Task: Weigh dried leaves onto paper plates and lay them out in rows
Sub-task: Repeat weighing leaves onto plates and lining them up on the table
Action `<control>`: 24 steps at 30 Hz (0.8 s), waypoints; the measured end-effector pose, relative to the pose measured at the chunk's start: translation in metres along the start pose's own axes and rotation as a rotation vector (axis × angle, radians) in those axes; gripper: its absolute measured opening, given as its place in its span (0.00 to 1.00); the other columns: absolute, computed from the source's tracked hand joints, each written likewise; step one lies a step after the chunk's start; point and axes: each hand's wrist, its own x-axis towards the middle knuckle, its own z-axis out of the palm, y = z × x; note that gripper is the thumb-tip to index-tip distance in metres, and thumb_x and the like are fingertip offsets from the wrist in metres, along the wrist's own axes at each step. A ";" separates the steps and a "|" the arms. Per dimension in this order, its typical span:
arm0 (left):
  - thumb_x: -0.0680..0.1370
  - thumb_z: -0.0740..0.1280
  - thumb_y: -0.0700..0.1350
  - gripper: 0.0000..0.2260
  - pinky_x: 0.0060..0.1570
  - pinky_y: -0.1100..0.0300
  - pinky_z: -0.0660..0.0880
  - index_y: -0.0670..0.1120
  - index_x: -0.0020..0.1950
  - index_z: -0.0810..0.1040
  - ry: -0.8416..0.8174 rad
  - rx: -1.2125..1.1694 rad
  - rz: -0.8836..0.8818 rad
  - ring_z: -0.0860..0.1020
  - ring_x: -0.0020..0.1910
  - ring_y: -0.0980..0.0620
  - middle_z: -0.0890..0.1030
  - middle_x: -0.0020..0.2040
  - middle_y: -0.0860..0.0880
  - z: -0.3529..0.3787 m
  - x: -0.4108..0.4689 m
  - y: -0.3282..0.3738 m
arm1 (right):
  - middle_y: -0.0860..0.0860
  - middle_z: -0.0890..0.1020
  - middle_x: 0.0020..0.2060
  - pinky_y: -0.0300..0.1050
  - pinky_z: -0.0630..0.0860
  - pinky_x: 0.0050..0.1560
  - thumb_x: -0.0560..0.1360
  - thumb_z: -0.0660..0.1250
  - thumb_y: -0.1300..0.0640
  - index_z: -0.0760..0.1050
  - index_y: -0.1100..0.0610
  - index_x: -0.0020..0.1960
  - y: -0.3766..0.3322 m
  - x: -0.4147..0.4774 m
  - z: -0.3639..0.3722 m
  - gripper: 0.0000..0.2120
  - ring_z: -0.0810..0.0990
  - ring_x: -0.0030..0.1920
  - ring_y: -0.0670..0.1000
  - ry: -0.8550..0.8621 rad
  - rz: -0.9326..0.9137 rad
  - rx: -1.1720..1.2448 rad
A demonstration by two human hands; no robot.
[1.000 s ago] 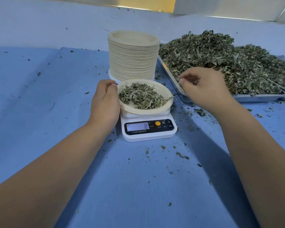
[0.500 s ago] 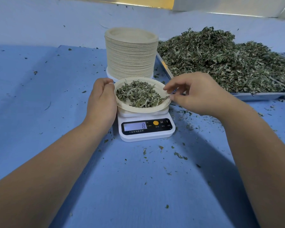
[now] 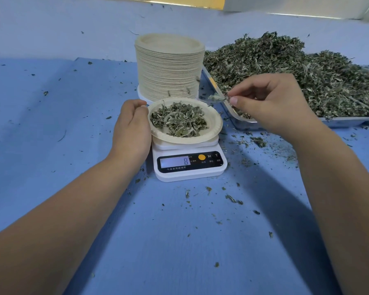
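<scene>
While our left hand (image 3: 131, 128) grips the plate (image 3: 213, 127), the scale (image 3: 190, 174) under it reads 8. Our right hand (image 3: 271, 105) pinches a leaf scrap (image 3: 215, 98) above the tray (image 3: 347, 121).

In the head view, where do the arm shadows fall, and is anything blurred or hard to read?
Head view: shadows of both forearms fall inward on the blue cloth; the dried leaf pinched by the right hand is motion-blurred; the display of the white digital scale reads a clear 8, without glare; forearms look stretched at lower corners.
</scene>
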 end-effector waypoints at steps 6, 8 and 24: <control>0.79 0.56 0.51 0.08 0.41 0.61 0.67 0.60 0.50 0.74 -0.005 0.009 0.009 0.73 0.39 0.77 0.76 0.38 0.76 0.000 -0.001 0.001 | 0.50 0.83 0.37 0.33 0.76 0.40 0.75 0.74 0.64 0.85 0.61 0.50 0.007 0.001 0.000 0.04 0.78 0.34 0.40 0.074 0.047 0.063; 0.80 0.56 0.51 0.09 0.41 0.61 0.67 0.60 0.49 0.74 -0.008 0.014 0.012 0.74 0.39 0.76 0.76 0.38 0.76 -0.001 -0.001 0.001 | 0.49 0.83 0.37 0.32 0.76 0.39 0.75 0.74 0.64 0.85 0.61 0.51 0.009 0.001 -0.001 0.05 0.77 0.34 0.39 0.080 0.058 0.068; 0.78 0.56 0.52 0.09 0.43 0.63 0.67 0.61 0.49 0.75 -0.029 0.008 0.015 0.73 0.40 0.78 0.76 0.39 0.77 0.000 -0.002 0.001 | 0.47 0.83 0.43 0.47 0.80 0.54 0.77 0.65 0.60 0.83 0.53 0.54 0.069 -0.002 -0.019 0.10 0.82 0.43 0.49 0.268 0.367 -0.467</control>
